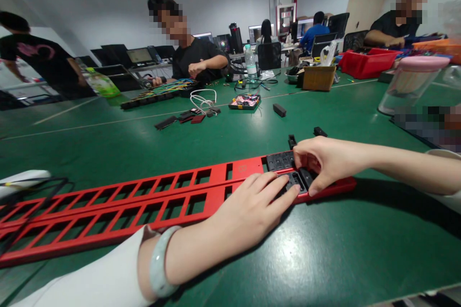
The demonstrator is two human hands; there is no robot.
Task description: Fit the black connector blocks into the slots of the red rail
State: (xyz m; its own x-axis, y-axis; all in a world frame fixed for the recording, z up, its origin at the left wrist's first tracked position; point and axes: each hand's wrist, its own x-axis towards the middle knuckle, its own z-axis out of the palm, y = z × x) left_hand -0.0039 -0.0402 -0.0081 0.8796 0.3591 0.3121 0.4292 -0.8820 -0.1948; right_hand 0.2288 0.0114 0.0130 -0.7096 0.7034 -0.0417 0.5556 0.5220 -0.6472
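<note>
Two long red slotted frames [216, 177] lie side by side across the green table. Black socket modules [279, 160] fill openings near their right end; the slots on the left are bare. My left hand [248, 206] rests flat on the nearer frame, fingers stretched out, with the fingertips on the modules there. Between the thumb and fingers of my right hand [327, 163] is a black socket module [307, 178], tilted at the nearer frame's right part. My fingers hide some of it, so I cannot tell how deep it sits.
Loose black modules [292, 141] lie just beyond the frames, another black block [279, 110] farther off. Dark cables [43, 192] cross the frames' left end. Farther back are a small parts tray [245, 101], a pink-lidded cup [406, 86] and people working.
</note>
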